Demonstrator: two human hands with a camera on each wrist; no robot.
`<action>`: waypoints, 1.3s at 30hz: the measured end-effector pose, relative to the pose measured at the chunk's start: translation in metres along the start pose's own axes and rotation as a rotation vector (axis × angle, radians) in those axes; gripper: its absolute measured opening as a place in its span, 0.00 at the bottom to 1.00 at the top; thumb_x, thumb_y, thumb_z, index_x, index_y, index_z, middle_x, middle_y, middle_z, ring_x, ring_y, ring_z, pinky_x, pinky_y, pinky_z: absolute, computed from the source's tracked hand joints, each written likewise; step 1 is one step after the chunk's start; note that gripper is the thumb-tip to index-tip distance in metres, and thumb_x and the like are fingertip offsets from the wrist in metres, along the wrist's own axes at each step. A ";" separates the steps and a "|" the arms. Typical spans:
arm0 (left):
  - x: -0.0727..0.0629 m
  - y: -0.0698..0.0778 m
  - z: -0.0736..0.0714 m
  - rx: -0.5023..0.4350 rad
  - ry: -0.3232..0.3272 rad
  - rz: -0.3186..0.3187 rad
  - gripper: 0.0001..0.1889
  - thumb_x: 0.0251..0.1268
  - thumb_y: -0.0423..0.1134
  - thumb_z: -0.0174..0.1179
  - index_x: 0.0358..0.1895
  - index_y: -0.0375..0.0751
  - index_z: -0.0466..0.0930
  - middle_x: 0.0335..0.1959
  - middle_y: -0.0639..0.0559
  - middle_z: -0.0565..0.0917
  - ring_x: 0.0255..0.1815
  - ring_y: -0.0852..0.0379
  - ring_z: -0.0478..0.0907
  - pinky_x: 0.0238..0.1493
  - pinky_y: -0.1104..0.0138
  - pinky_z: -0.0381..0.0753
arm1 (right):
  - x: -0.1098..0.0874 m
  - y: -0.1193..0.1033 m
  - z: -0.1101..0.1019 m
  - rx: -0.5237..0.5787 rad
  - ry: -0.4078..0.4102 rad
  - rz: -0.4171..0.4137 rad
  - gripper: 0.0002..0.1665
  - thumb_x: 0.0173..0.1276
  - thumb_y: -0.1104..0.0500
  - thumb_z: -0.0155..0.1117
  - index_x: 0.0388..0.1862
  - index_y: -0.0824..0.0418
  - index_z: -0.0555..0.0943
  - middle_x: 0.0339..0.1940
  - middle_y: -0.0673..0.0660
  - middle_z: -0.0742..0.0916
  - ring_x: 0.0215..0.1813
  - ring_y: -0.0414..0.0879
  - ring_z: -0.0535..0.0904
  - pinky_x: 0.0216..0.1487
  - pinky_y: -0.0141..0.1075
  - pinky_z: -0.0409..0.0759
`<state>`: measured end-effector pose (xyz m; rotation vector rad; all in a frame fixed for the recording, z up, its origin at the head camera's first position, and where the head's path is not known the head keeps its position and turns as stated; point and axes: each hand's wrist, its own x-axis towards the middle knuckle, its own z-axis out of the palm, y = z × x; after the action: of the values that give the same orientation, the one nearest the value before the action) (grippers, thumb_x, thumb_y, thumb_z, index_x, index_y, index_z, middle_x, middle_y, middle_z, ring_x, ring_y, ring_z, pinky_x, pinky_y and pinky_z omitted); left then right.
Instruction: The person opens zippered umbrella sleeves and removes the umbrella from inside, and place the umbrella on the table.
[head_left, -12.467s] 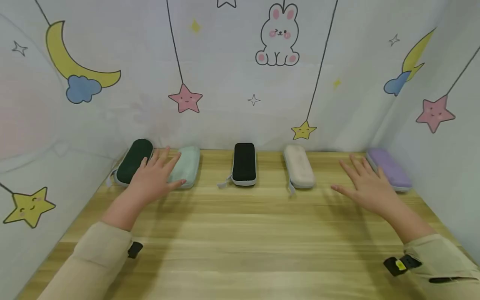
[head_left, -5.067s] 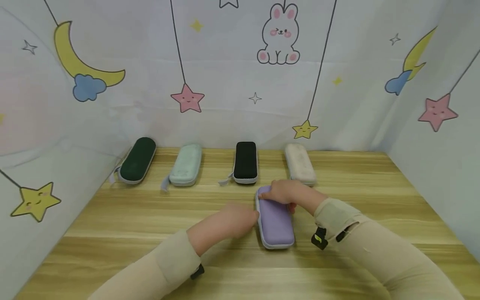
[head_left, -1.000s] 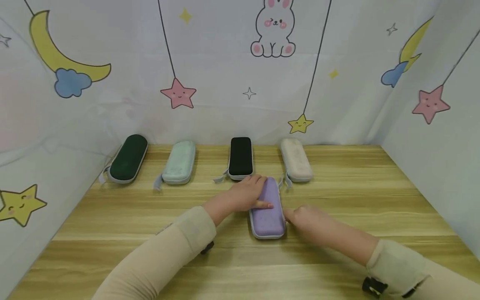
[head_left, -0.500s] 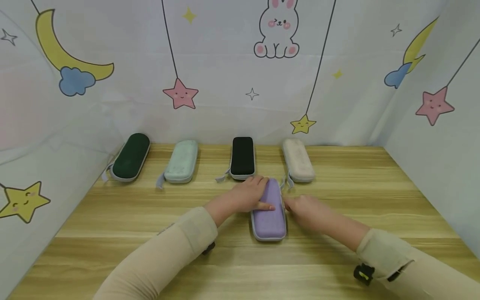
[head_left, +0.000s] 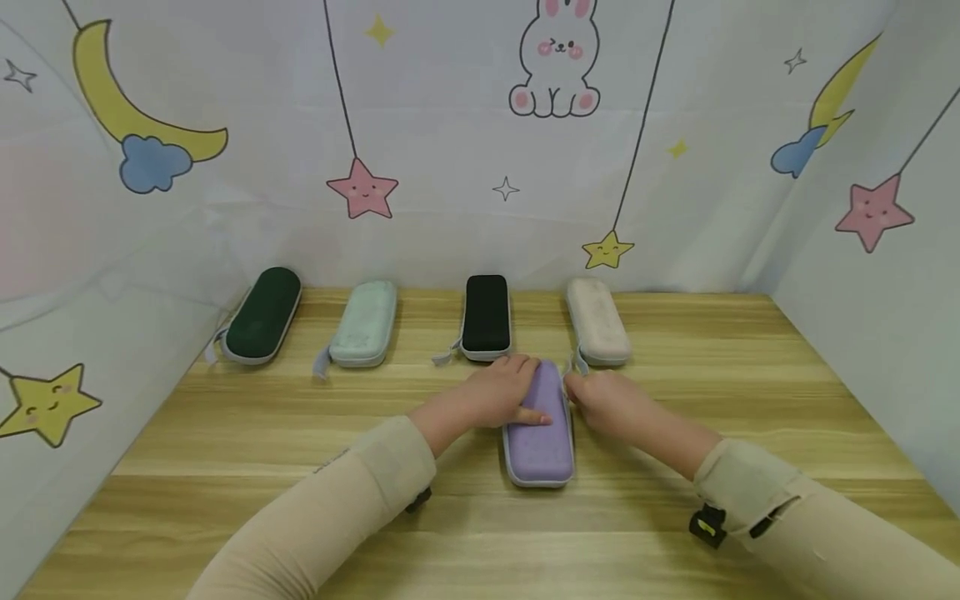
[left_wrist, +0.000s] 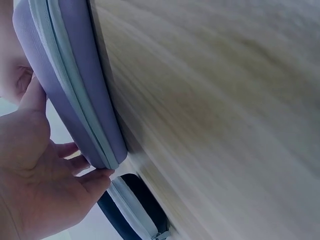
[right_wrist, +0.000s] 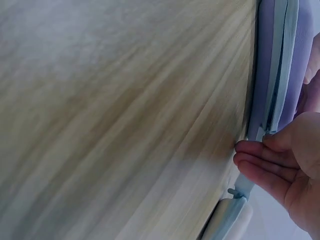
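A purple zippered hard case (head_left: 543, 454) with a pale grey-blue zip band lies on the wooden table in front of me. My left hand (head_left: 491, 392) grips its far left part, thumb across the top and fingers round the far end. At the case's right side, my right hand (head_left: 618, 408) pinches the zip pull between thumb and fingers; a bit of pale ribbon (head_left: 567, 367) pokes out beyond them. In the right wrist view, a thin dark line runs between the zip tapes (right_wrist: 281, 65). The slider itself is mostly hidden by the fingers.
Along the back wall stand more cases: dark green (head_left: 264, 315), mint (head_left: 365, 323), black (head_left: 487, 312) and cream (head_left: 597, 321). The black and cream ones lie just beyond my hands. A printed white cloth (head_left: 450, 125) walls the table at the back and sides.
The purple case came from the back right to the middle front, and the left hand took hold of it. Over the last second the right hand slid along its right side toward the far end.
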<state>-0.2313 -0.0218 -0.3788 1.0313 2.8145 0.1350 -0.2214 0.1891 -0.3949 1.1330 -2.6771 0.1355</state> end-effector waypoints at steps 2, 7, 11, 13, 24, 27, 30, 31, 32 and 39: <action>0.000 0.000 0.000 0.006 0.007 -0.006 0.47 0.63 0.66 0.56 0.72 0.32 0.58 0.67 0.39 0.67 0.66 0.43 0.66 0.65 0.57 0.66 | 0.002 -0.001 0.001 0.004 0.003 0.018 0.14 0.60 0.71 0.60 0.25 0.57 0.67 0.13 0.49 0.72 0.17 0.45 0.72 0.18 0.38 0.71; 0.000 0.002 0.000 0.007 0.010 -0.025 0.47 0.63 0.67 0.56 0.72 0.31 0.58 0.67 0.38 0.67 0.66 0.43 0.67 0.64 0.57 0.67 | 0.002 -0.011 -0.003 -0.026 0.014 0.086 0.14 0.61 0.70 0.61 0.24 0.59 0.68 0.13 0.52 0.74 0.18 0.50 0.76 0.18 0.43 0.73; 0.000 0.001 0.002 0.011 0.007 -0.022 0.47 0.63 0.67 0.55 0.72 0.31 0.58 0.67 0.38 0.67 0.66 0.42 0.66 0.65 0.57 0.67 | -0.002 -0.031 -0.015 -0.110 0.013 0.111 0.13 0.63 0.64 0.65 0.24 0.59 0.70 0.14 0.52 0.75 0.17 0.49 0.75 0.17 0.43 0.73; 0.001 -0.002 0.003 0.008 0.008 -0.012 0.47 0.64 0.67 0.55 0.72 0.31 0.58 0.67 0.38 0.67 0.66 0.42 0.66 0.66 0.57 0.66 | -0.005 -0.043 -0.021 -0.157 0.037 0.094 0.15 0.63 0.59 0.67 0.22 0.58 0.71 0.14 0.50 0.74 0.16 0.46 0.73 0.15 0.40 0.70; 0.000 -0.014 0.005 -0.377 0.027 -0.087 0.41 0.64 0.54 0.64 0.73 0.33 0.58 0.70 0.37 0.64 0.70 0.42 0.62 0.67 0.54 0.63 | -0.019 -0.088 -0.023 -0.218 0.173 -0.144 0.30 0.52 0.34 0.72 0.33 0.58 0.80 0.35 0.53 0.81 0.35 0.46 0.78 0.34 0.38 0.78; -0.009 -0.016 0.009 -0.451 0.079 -0.226 0.34 0.67 0.50 0.62 0.69 0.34 0.64 0.65 0.36 0.70 0.65 0.42 0.67 0.62 0.53 0.68 | -0.016 -0.092 -0.017 -0.203 0.127 -0.140 0.33 0.50 0.32 0.73 0.36 0.58 0.78 0.36 0.53 0.78 0.37 0.47 0.75 0.38 0.39 0.77; -0.019 -0.019 0.013 -0.512 0.089 -0.372 0.23 0.69 0.45 0.60 0.60 0.34 0.72 0.52 0.39 0.80 0.50 0.47 0.78 0.50 0.57 0.76 | -0.014 -0.093 -0.012 -0.197 0.080 -0.131 0.34 0.48 0.32 0.74 0.37 0.57 0.76 0.35 0.52 0.75 0.36 0.46 0.71 0.33 0.38 0.73; -0.021 -0.021 0.015 -0.552 0.069 -0.410 0.19 0.69 0.43 0.59 0.56 0.35 0.74 0.46 0.40 0.82 0.44 0.49 0.80 0.45 0.59 0.78 | -0.014 -0.093 -0.010 -0.194 0.069 -0.128 0.34 0.48 0.32 0.74 0.37 0.57 0.76 0.35 0.52 0.74 0.35 0.46 0.71 0.32 0.38 0.71; -0.023 -0.022 0.017 -0.602 0.040 -0.439 0.16 0.69 0.42 0.59 0.52 0.35 0.76 0.40 0.42 0.83 0.37 0.51 0.80 0.39 0.60 0.79 | -0.014 -0.093 -0.009 -0.192 0.060 -0.126 0.34 0.48 0.32 0.74 0.37 0.57 0.75 0.35 0.52 0.74 0.35 0.46 0.70 0.31 0.38 0.71; -0.030 -0.034 0.024 -1.033 -0.162 -0.402 0.09 0.68 0.36 0.53 0.37 0.33 0.78 0.21 0.47 0.79 0.19 0.58 0.75 0.25 0.68 0.79 | -0.013 -0.092 -0.010 -0.153 0.075 -0.114 0.32 0.49 0.35 0.76 0.36 0.57 0.74 0.35 0.52 0.73 0.34 0.45 0.70 0.31 0.37 0.71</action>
<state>-0.2262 -0.0658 -0.4043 0.2146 2.1964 1.2073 -0.1450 0.1362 -0.3892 1.2040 -2.5026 -0.0449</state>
